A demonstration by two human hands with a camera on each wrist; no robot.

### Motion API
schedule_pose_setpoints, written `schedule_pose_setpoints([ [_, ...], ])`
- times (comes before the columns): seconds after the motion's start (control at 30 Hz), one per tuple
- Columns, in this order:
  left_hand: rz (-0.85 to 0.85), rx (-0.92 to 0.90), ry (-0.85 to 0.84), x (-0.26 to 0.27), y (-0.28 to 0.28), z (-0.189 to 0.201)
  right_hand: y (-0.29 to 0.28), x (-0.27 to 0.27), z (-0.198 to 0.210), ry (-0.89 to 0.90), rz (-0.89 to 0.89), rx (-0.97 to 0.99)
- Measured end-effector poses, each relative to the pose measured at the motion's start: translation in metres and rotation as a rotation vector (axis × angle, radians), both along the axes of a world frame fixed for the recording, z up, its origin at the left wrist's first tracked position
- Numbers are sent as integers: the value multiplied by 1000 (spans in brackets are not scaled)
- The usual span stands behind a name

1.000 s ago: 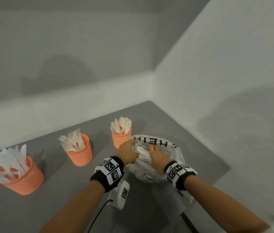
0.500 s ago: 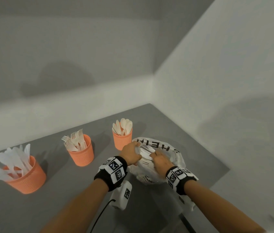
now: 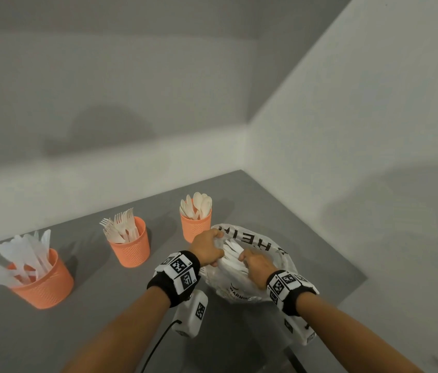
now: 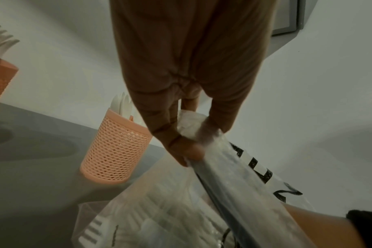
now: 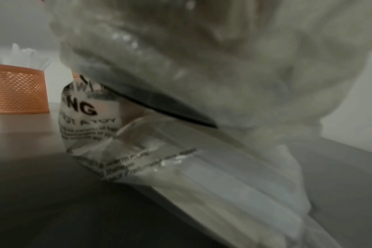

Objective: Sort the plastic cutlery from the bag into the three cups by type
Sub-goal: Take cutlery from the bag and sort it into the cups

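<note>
A clear plastic bag (image 3: 269,247) with black print lies on the grey table, white cutlery (image 3: 232,250) showing at its mouth. My left hand (image 3: 207,250) pinches the bag's rim (image 4: 193,134) between thumb and fingers. My right hand (image 3: 255,266) curls into the bunched plastic on the other side of the mouth; in the right wrist view the bag (image 5: 223,67) hides its fingers. Three orange mesh cups stand in a row: knives (image 3: 43,281) at left, forks (image 3: 131,247) in the middle, spoons (image 3: 196,224) just beyond my left hand.
White walls meet in a corner behind the table (image 3: 239,189). The table's right edge (image 3: 347,265) runs close to the bag. A white device with a black cable (image 3: 191,316) hangs under my left wrist. The spoon cup (image 4: 115,147) stands close to the bag.
Both hands have stayed at the bag's mouth and drawn slightly closer together. The plastic is more bunched between them, and less of the cutlery shows.
</note>
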State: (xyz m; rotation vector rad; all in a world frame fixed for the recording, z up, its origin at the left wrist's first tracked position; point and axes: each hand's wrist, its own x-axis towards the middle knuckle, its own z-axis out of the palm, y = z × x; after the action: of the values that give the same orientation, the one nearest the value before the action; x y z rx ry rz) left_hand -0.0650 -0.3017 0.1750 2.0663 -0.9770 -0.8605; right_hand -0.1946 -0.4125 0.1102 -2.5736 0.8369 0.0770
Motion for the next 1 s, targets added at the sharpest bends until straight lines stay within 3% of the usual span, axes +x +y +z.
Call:
schedule_pose_setpoints([
  [0.33, -32, 52, -21, 1, -2, 2, -1, -3, -5, 31, 55, -113],
  [0.57, -41, 97, 13, 4, 0, 0, 4, -7, -5, -4, 87, -76],
  [0.7, -43, 98, 22, 5, 1, 1, 3, -6, 1, 0, 14, -22],
  [1.0, -53, 75, 25, 6, 3, 6, -12, -13, 13, 186, -62, 112],
])
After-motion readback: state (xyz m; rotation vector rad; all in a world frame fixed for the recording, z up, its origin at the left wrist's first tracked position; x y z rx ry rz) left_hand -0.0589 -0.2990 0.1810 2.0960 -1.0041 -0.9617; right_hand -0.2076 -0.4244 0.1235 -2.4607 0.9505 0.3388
